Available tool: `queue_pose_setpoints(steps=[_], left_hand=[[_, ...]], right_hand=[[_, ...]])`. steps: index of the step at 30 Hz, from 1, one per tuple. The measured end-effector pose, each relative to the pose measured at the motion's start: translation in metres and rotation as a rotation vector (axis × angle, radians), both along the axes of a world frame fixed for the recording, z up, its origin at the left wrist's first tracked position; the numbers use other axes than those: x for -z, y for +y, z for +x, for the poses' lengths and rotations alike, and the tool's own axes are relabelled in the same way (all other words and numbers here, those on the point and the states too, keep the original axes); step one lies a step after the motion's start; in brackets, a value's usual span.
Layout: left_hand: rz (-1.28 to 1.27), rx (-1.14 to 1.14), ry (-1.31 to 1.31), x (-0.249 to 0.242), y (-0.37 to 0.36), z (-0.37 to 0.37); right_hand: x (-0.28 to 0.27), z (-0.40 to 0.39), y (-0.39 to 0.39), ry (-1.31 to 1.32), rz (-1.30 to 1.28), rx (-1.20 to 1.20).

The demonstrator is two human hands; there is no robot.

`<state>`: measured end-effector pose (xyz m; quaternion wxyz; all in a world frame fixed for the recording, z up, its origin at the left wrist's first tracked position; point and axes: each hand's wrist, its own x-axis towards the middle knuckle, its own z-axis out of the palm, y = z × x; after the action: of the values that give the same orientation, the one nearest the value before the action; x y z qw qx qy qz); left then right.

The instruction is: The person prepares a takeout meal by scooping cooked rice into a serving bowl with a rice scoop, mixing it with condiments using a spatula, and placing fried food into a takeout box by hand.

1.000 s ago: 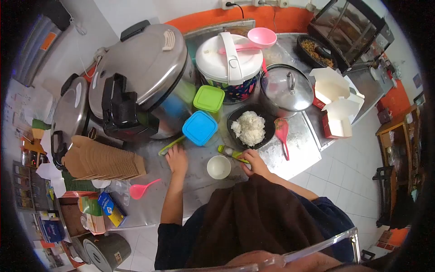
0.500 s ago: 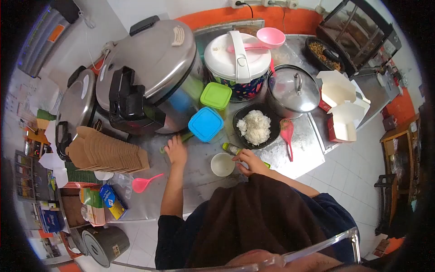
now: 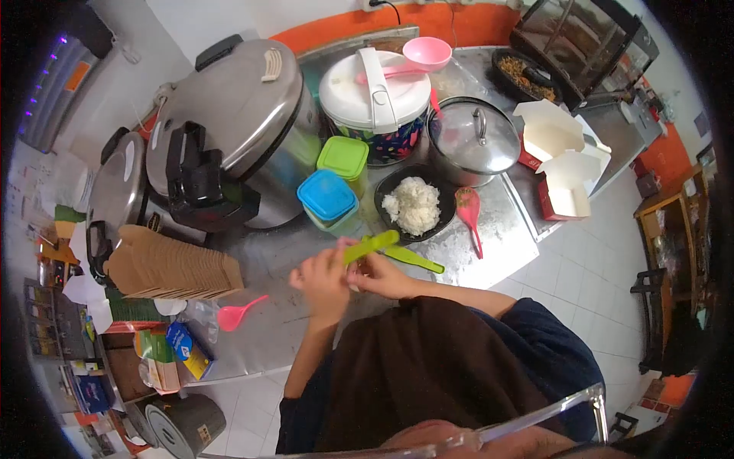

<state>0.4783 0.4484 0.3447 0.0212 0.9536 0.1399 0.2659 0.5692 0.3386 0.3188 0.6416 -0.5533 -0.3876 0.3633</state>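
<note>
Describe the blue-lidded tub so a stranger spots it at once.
Find the biggest steel cooker, on the left. Just right of it stands the green-lidded tub. In front of that sits the blue-lidded tub, set apart from its neighbour by its blue lid.

No word, brand or number can be read with certainty. Pale lettering stands on the blue-and-yellow carton [image 3: 189, 350] at the lower left, too small to make out. The dark blue packet [image 3: 92, 394] farther left bears light print, also illegible. On the red side of the rear open takeaway box [image 3: 552, 128] are a few pale characters, partly hidden by the front box [image 3: 567, 191] and too unclear to spell out. The grey bin [image 3: 183, 428] has a small pale label with unreadable marks. Nothing can be read on the orange label [image 3: 76, 76] at the upper left or on the wall papers [image 3: 30, 183].
</note>
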Motion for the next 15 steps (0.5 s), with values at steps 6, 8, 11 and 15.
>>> queue_pose_setpoints(steps=[6, 8, 11, 15], left_hand=[[-0.208, 0.127, 0.017, -0.037, -0.003, 0.017], [-0.298, 0.140, -0.056, -0.029, 0.018, 0.030], [-0.305, 0.173, -0.089, -0.018, 0.050, 0.062], [-0.133, 0.214, 0.097, -0.017, 0.070, 0.107]], right_hand=[[-0.003, 0.017, -0.027, 0.263, 0.035, 0.330], [-0.002, 0.030, -0.043, 0.287, 0.061, 0.443], [-0.004, 0.053, -0.063, 0.276, 0.110, 0.617], [-0.011, 0.070, -0.068, 0.229, 0.163, 0.701]])
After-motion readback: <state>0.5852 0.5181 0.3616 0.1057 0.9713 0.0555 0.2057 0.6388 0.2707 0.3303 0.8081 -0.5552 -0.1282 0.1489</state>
